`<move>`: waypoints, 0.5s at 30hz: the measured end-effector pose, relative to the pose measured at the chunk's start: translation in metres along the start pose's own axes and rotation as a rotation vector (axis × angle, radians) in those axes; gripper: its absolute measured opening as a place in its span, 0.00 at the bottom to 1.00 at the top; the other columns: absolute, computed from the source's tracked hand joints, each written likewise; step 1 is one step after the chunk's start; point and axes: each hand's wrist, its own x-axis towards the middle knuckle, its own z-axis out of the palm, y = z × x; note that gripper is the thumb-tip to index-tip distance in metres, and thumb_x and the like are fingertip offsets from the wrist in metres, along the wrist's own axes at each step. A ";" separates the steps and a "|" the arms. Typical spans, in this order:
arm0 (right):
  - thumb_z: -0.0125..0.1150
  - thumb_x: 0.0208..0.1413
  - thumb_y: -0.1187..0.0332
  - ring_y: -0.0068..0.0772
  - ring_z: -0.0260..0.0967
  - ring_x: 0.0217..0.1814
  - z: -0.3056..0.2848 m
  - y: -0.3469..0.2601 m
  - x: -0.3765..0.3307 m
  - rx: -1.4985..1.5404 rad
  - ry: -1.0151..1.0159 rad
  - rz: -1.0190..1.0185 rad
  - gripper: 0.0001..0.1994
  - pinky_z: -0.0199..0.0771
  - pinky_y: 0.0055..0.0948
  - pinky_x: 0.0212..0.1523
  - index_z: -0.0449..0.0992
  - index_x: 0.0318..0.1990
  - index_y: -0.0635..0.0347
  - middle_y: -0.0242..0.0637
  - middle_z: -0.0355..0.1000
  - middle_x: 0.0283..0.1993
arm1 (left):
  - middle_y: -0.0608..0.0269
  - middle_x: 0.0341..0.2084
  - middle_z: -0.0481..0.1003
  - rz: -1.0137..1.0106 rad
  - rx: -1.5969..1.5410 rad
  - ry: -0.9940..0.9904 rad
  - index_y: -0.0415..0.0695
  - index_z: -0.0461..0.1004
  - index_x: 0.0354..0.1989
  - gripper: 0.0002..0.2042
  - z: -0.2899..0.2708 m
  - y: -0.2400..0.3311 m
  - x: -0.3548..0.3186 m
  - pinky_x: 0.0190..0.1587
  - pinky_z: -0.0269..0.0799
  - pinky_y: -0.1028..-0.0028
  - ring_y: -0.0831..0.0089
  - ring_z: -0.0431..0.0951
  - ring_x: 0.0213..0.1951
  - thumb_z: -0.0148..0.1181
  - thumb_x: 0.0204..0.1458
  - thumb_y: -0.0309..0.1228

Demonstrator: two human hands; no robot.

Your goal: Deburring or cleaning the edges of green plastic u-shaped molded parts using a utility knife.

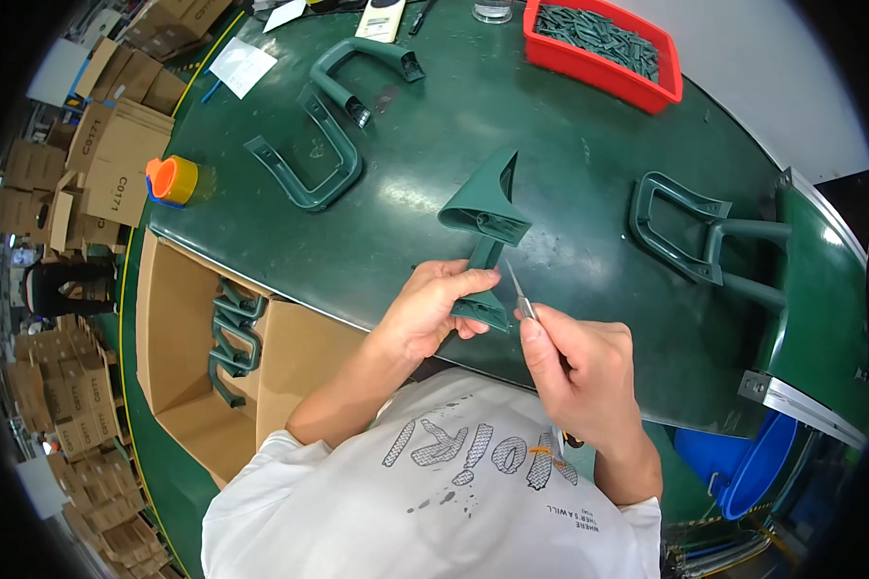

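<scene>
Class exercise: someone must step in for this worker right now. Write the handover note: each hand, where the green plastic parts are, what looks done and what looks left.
Left hand: grips the lower end of a dark green plastic handle part, held up over the green table.
Right hand: holds a thin-bladed knife, tip at the part's edge.
Parts on the table: two U-shaped handles top left, one handle on the right.
Cardboard box at lower left holds a few handles, seemingly finished.
Left: apparently the held part's trimming and the three on the table.
Red bin of small pieces sits at top.
</scene>
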 end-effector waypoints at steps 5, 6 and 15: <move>0.53 0.56 0.74 0.24 0.52 0.10 0.005 0.000 0.014 0.069 -0.004 0.054 0.07 0.52 0.25 0.14 0.73 0.28 0.68 0.35 0.57 0.11 | 0.61 0.24 0.73 0.001 0.024 -0.025 0.36 0.72 0.36 0.12 -0.001 -0.001 -0.001 0.18 0.60 0.78 0.76 0.69 0.19 0.60 0.51 0.33; 0.53 0.57 0.74 0.24 0.51 0.10 0.005 0.001 0.015 0.066 -0.020 0.080 0.08 0.52 0.26 0.14 0.72 0.28 0.68 0.35 0.57 0.12 | 0.61 0.23 0.74 0.008 0.016 -0.029 0.37 0.73 0.34 0.12 -0.003 -0.003 0.000 0.18 0.62 0.79 0.76 0.71 0.18 0.60 0.50 0.34; 0.52 0.56 0.70 0.43 0.62 0.10 0.004 0.000 0.020 0.065 -0.059 0.097 0.12 0.58 0.34 0.13 0.69 0.21 0.62 0.41 0.61 0.10 | 0.63 0.23 0.73 0.025 0.059 -0.027 0.38 0.74 0.33 0.11 -0.003 -0.004 -0.001 0.19 0.59 0.79 0.76 0.69 0.20 0.59 0.50 0.34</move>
